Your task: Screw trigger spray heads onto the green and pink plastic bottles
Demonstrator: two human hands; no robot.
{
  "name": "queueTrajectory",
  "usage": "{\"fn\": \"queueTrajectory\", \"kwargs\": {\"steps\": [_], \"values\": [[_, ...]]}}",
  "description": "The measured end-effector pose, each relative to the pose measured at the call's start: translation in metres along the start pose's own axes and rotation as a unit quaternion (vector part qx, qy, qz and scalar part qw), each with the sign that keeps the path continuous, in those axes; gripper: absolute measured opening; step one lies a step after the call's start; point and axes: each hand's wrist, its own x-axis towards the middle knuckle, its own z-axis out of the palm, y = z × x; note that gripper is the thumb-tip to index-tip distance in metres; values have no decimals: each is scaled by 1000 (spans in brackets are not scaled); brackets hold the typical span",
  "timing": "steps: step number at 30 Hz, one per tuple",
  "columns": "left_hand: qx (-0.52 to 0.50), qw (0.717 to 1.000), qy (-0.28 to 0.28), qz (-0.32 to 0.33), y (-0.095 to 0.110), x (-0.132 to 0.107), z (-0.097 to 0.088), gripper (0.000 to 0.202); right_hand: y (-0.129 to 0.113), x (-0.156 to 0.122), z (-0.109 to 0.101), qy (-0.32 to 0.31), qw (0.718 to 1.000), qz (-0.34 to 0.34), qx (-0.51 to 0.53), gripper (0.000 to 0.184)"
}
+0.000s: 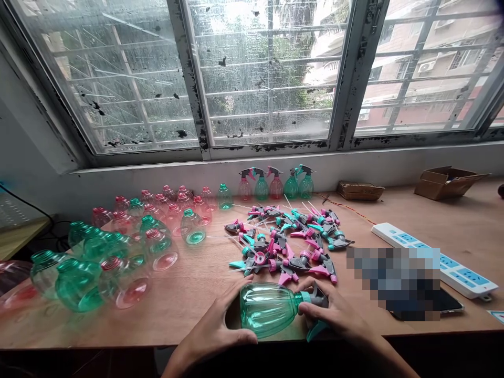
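A green clear spray bottle point(270, 310) lies on its side over the table's front edge, its base toward the left. My left hand point(224, 323) is wrapped round the base end, thumb below and fingers behind. At the neck, my right hand point(326, 310) grips the grey and teal spray head point(315, 299), whose teal trigger hangs downward. The head sits at the bottle's mouth; whether it is fully tightened I cannot tell. Just beyond my hands lies a pile of loose pink, teal and grey spray heads point(283, 241) with thin white tubes.
Several open pink and green bottles point(157, 239) stand at the left. Several bottles with spray heads point(275, 186) line the back wall. On the right are a white power strip point(433, 260), a dark phone-like slab point(444, 304), a flat cardboard piece point(360, 191) and an open carton point(447, 184).
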Motion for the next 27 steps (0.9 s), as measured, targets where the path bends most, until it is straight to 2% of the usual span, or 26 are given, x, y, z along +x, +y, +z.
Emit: {"fn": "queueTrajectory", "kwargs": {"steps": [5, 13, 18, 23, 27], "values": [[-42, 999, 16, 26, -5, -3, 1, 103, 3, 0, -1, 4, 1000, 2, -13, 36], [-136, 990, -28, 13, -7, -3, 3, 107, -1, 0, 0, 3, 1000, 10, -10, 34], [-75, 997, 5, -29, -9, -2, 6, 112, -1, 0, 0, 11, 1000, 7, -19, 34], [-76, 997, -4, 5, -4, -2, 5, 98, 0, 1, -1, 7, 1000, 2, -9, 35], [-86, 996, -21, 7, -2, -1, 4, 106, -2, 0, 0, 8, 1000, 2, 0, 34]]}}
